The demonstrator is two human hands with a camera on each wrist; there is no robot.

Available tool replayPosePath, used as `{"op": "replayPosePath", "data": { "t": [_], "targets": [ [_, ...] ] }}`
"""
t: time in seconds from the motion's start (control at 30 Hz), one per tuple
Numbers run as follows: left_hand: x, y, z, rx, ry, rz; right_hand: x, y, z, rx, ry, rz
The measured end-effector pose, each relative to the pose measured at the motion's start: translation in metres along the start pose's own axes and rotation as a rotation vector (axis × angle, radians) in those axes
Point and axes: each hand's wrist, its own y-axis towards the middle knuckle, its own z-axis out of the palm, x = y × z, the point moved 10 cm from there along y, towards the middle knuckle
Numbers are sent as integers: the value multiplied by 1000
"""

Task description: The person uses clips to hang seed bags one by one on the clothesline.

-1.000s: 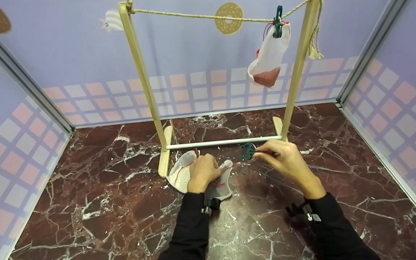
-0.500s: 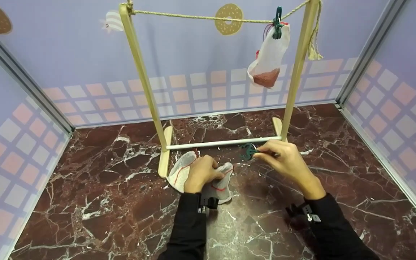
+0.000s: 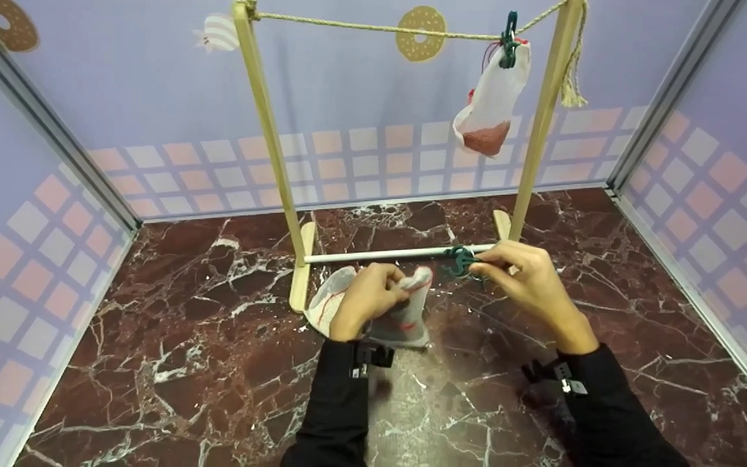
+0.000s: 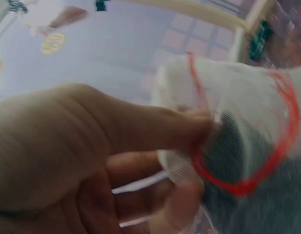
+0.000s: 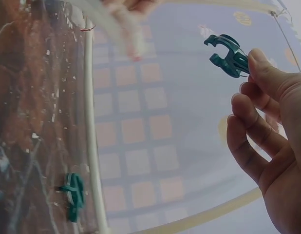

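Observation:
My left hand (image 3: 368,297) pinches the top of a white mesh drawstring bag (image 3: 414,314) with a red cord. In the left wrist view, dark grey contents show through that bag's mesh (image 4: 282,180). Beside it lies a second mesh bag (image 3: 325,310) with pale contents, partly hidden by the left hand. My right hand (image 3: 524,275) pinches a green clothespin (image 5: 232,56) by its handles between thumb and fingertips; its jaws stand apart. The clothespin is to the right of the bag, not touching it. A third mesh bag (image 3: 495,104) with reddish-brown contents hangs from the rope (image 3: 347,24).
A green clothespin (image 3: 509,55) clips the hanging bag to the rope. Wooden posts (image 3: 270,136) hold up the rope, with a white rod (image 3: 373,255) low between them. Another green clothespin (image 5: 74,195) lies on the marbled table (image 3: 218,363). Patterned panels (image 3: 360,84) wall the sides and back.
The left hand has lifted the bag's top, and the bag now stands more upright. Both hands have shifted slightly right in the head view, which has also turned a little.

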Motion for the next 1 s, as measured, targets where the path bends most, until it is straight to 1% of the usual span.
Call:
{"op": "replayPosePath", "data": {
  "t": [0.1,0.17,0.23,0.33,0.43,0.5,0.57,0.6,0.67,0.77,0.87,0.97,1.0],
  "targets": [
    [-15,-2,-14,-57,-39,55,18,16,-10,6,-12,1],
    [-23,-3,-23,-97,-58,87,24,26,-16,5,-23,-2],
    [-32,-4,-33,-128,-76,118,25,35,-21,4,-35,-8],
    [-43,-4,-48,-162,-103,144,21,46,-27,8,-51,-29],
    [-51,-3,-65,-202,-195,152,18,58,-31,27,-60,-43],
    [-57,-1,-78,-229,-272,161,21,67,-35,42,-73,-54],
    [-62,4,-90,-249,-348,176,26,77,-39,57,-103,-68],
    [-66,8,-96,-259,-370,186,30,83,-41,61,-118,-78],
    [-73,14,-109,-288,-392,211,38,96,-45,65,-156,-105],
    [-82,23,-130,-349,-421,230,47,120,-52,63,-212,-130],
    [-91,31,-144,-389,-453,252,50,143,-60,57,-266,-131],
    [-103,39,-154,-402,-478,299,50,165,-72,27,-312,-102],
    [-107,41,-157,-406,-479,318,48,172,-76,9,-324,-73]
  ]
}}
